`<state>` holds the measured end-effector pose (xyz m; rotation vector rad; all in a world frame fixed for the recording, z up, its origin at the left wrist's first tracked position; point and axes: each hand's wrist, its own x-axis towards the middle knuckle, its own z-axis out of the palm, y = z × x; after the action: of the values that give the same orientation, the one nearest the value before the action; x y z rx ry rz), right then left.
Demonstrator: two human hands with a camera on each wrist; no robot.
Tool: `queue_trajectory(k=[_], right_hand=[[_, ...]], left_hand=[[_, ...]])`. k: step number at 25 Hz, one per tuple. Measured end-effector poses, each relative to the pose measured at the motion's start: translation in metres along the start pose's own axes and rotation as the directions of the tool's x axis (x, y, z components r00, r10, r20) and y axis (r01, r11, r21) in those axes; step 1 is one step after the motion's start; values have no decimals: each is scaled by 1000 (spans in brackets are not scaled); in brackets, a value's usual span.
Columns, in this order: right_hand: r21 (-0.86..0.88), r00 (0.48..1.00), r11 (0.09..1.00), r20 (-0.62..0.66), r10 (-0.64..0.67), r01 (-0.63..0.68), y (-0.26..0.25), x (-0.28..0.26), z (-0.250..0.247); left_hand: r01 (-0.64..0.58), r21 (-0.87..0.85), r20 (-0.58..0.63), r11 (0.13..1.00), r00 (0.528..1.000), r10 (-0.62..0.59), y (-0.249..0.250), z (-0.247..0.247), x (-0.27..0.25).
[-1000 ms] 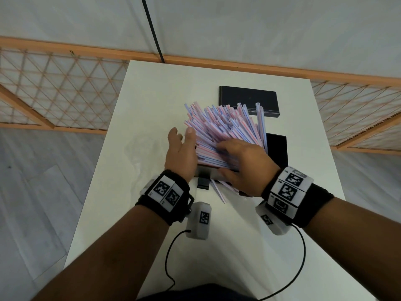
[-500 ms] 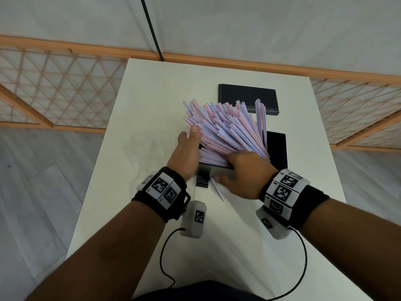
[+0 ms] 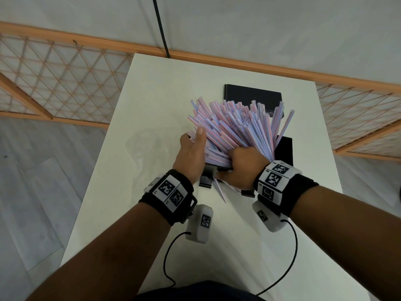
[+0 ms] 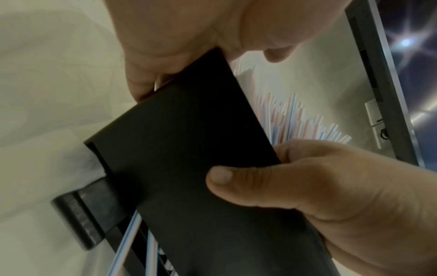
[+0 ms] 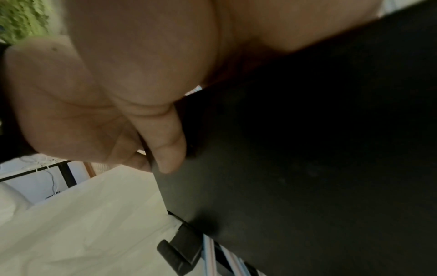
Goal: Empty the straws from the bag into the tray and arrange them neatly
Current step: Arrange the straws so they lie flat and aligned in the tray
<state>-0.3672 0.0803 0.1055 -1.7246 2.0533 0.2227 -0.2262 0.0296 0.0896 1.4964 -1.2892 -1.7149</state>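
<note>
A thick fan of pink, blue and white straws (image 3: 234,127) lies in a black tray (image 3: 285,148) at the middle of the white table, their far ends spread wide. My left hand (image 3: 191,153) grips the tray's left side, thumb laid along the straws and fingers outside the wall. My right hand (image 3: 243,166) grips the tray's near wall (image 4: 189,149): its thumb (image 4: 236,177) presses the outer face while the fingers reach over onto the straws. A few stray straws (image 3: 220,190) stick out beneath the tray's near edge. A flat clear bag (image 3: 143,146) lies to the left.
A second black flat piece (image 3: 252,94) lies at the far side of the table (image 3: 282,246), just beyond the straw tips. Black feet (image 3: 205,182) show under the tray's near edge. Wrist cables trail over the near part of the table. A wooden lattice fence stands on both sides.
My left hand has slid forward along the left side of the straws. My right hand has drawn back to the tray's near wall. The fan of straws has spread further right.
</note>
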Motion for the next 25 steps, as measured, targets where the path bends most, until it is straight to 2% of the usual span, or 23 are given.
queue_trajectory(k=[3, 6, 10, 14, 16, 19, 25], right_hand=[[-20, 994, 997, 76, 73, -72, -2, 1, 1], [28, 993, 997, 94, 69, -71, -3, 8, -1], [93, 983, 995, 181, 10, -28, -2, 16, -8], [109, 967, 994, 254, -20, -8, -9, 23, -12], [75, 951, 997, 309, 6, -31, -14, 27, -13], [154, 927, 983, 375, 36, -100, -17, 31, -19], [214, 919, 964, 389, 64, -158, -19, 32, -22]], left_hand=[[-24, 13, 32, 1000, 999, 23, 0, -1, 0], [-89, 29, 80, 996, 993, 86, 1, -3, 1], [-101, -6, -27, 995, 995, 100, 4, -2, 5], [-50, -116, -11, 992, 999, 49, 5, 1, 7], [-55, -99, -17, 994, 998, 54, 6, 2, 5], [-79, -136, -22, 988, 997, 77, 4, 2, 5], [-136, -170, -3, 976, 991, 137, -5, 7, 10]])
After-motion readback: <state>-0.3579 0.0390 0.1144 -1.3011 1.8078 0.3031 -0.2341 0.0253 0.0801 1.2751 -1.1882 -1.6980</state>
